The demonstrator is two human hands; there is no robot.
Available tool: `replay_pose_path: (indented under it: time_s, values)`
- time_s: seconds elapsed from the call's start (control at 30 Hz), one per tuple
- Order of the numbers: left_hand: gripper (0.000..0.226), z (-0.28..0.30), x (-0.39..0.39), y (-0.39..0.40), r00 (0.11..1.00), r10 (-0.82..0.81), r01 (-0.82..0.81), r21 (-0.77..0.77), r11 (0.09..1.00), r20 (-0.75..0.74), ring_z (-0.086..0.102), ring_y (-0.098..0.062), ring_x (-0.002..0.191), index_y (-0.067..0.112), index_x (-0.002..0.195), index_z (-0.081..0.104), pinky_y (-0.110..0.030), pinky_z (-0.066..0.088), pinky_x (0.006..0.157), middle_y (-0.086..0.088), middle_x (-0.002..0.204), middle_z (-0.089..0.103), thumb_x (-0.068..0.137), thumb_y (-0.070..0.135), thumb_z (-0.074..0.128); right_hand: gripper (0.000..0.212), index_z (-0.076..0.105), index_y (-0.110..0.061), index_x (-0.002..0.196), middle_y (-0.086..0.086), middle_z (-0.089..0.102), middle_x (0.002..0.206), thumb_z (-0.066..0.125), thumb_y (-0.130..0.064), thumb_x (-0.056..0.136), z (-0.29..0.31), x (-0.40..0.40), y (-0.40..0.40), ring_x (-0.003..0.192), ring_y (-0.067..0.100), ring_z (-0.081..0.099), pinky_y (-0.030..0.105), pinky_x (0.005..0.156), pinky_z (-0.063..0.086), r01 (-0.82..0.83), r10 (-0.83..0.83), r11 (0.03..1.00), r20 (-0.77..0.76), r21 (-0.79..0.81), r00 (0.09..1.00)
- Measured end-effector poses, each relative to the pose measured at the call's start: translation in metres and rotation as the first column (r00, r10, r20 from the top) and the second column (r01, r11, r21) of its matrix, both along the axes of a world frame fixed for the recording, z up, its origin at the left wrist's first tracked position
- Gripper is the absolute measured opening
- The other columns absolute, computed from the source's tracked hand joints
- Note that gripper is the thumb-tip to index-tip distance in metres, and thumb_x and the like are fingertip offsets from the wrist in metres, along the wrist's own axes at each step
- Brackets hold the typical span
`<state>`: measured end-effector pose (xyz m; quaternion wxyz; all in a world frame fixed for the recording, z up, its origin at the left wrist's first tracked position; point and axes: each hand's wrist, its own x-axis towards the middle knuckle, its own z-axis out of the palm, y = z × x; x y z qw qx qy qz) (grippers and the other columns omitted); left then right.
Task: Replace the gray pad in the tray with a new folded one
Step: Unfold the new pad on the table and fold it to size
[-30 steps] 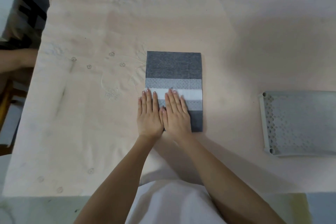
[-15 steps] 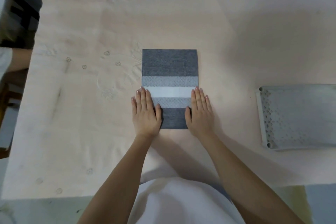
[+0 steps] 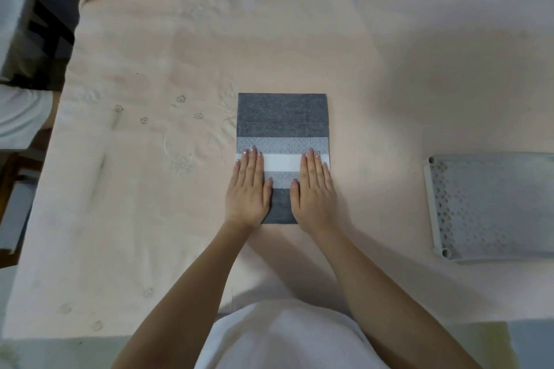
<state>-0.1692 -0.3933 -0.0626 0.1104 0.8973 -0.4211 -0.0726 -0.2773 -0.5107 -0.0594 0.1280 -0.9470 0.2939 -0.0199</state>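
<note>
**Inspector:** Where does the gray pad [image 3: 283,117] lie?

**Assistant:** Flat on the pink cloth-covered table [image 3: 389,69], folded, its near flap meeting a white strip [image 3: 281,161] across the middle. Both hands rest on the near half.

**Inspector:** Finger condition?

**Assistant:** The left hand [image 3: 248,189] lies palm down on the pad's left edge, fingers straight and held together, tips reaching the white strip. The right hand [image 3: 315,190] mirrors it on the right edge. Neither grips anything; a dark band of pad shows between them.

**Inspector:** The tray?

**Assistant:** The perforated gray tray [image 3: 491,207] sits well apart to the right, untouched.
</note>
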Motion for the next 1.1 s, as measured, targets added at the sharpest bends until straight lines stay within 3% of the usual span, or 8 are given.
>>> replay_pose_path:
  time_s: [0.33,0.43,0.53,0.67,0.83,0.97,1.03,1.1]
  values:
    - [0.067,0.009,0.002,0.009,0.981,0.190,-0.190,0.010,0.982,-0.027,0.023,-0.035,0.142,-0.005,0.144,0.027,-0.042,0.011,0.116,-0.022,0.152,0.025,0.096,0.041,0.025,0.058,0.027,0.003,0.145,0.016,0.023,0.154,0.026,-0.029,0.097,0.006,-0.022,-0.023,0.144,0.025,0.018,0.041,0.116,0.019,0.043,-0.042,0.999,-0.020,0.014,0.999]
    - [0.077,0.022,0.001,0.018,0.998,-0.054,0.055,-0.026,0.998,0.040,0.017,-0.033,0.143,0.001,0.148,0.023,-0.046,0.013,0.116,-0.019,0.154,0.021,0.090,0.051,0.036,0.055,0.031,0.001,0.144,0.014,0.026,0.153,0.028,-0.022,0.094,0.014,-0.031,-0.027,0.144,0.023,0.019,0.038,0.116,0.019,0.100,-0.107,0.993,0.108,0.067,0.988]
    - [0.087,0.036,-0.018,0.021,0.890,-0.452,0.452,0.022,0.892,0.050,0.014,-0.032,0.144,0.011,0.150,0.021,-0.056,0.021,0.113,-0.014,0.156,0.018,0.081,0.055,0.049,0.058,0.040,-0.002,0.140,0.012,0.032,0.151,0.031,-0.010,0.084,0.015,-0.045,-0.026,0.142,0.024,0.026,0.038,0.114,0.025,-0.053,0.040,0.996,0.189,0.068,0.981]
    - [0.091,0.035,-0.022,0.011,0.831,-0.557,0.540,0.241,0.806,0.000,0.028,-0.043,0.137,0.006,0.146,0.031,-0.066,0.030,0.102,-0.021,0.151,0.029,0.070,0.041,0.066,0.053,0.050,-0.005,0.134,0.010,0.042,0.145,0.032,-0.015,0.085,0.012,-0.048,-0.026,0.137,0.025,0.036,0.040,0.110,0.027,-0.139,0.131,0.988,0.115,0.062,0.985]
    - [0.074,0.051,-0.029,-0.004,0.814,-0.581,0.515,0.437,0.738,0.021,0.003,-0.050,0.140,0.001,0.148,-0.008,-0.064,0.009,0.111,-0.029,0.154,-0.002,0.095,0.017,0.042,0.051,0.060,-0.011,0.126,0.003,0.051,0.139,0.030,-0.019,0.085,0.019,-0.045,-0.038,0.131,0.019,0.045,0.036,0.106,0.033,-0.134,0.125,0.987,0.098,0.089,0.987]
    - [0.051,0.056,-0.033,-0.012,0.853,-0.517,0.436,0.445,0.782,0.072,0.037,-0.049,0.130,0.001,0.146,0.026,-0.059,0.038,0.100,-0.030,0.143,0.037,0.095,0.008,0.027,0.059,0.058,-0.012,0.128,0.002,0.049,0.141,0.024,-0.021,0.080,0.020,-0.047,-0.045,0.133,0.017,0.042,0.038,0.109,0.035,-0.171,0.156,0.972,0.105,0.161,0.982]
    - [0.054,0.055,-0.030,-0.013,0.853,-0.520,0.453,0.453,0.767,0.028,0.018,-0.047,0.139,0.004,0.150,0.007,-0.058,0.026,0.108,-0.028,0.153,0.014,0.100,0.010,0.026,0.055,0.058,-0.011,0.128,0.002,0.047,0.142,0.026,-0.017,0.085,0.022,-0.047,-0.049,0.134,0.016,0.039,0.033,0.111,0.030,-0.167,0.137,0.958,0.138,0.232,0.981]
    - [0.056,0.065,-0.027,-0.017,0.864,-0.500,0.454,0.519,0.724,-0.060,0.009,-0.042,0.143,0.009,0.151,0.000,-0.053,0.021,0.112,-0.021,0.156,0.005,0.102,0.012,0.026,0.038,0.060,-0.006,0.124,0.008,0.049,0.140,0.039,-0.005,0.092,0.027,-0.045,-0.052,0.133,0.019,0.042,0.027,0.112,0.027,-0.082,-0.027,0.881,0.222,0.465,0.975]
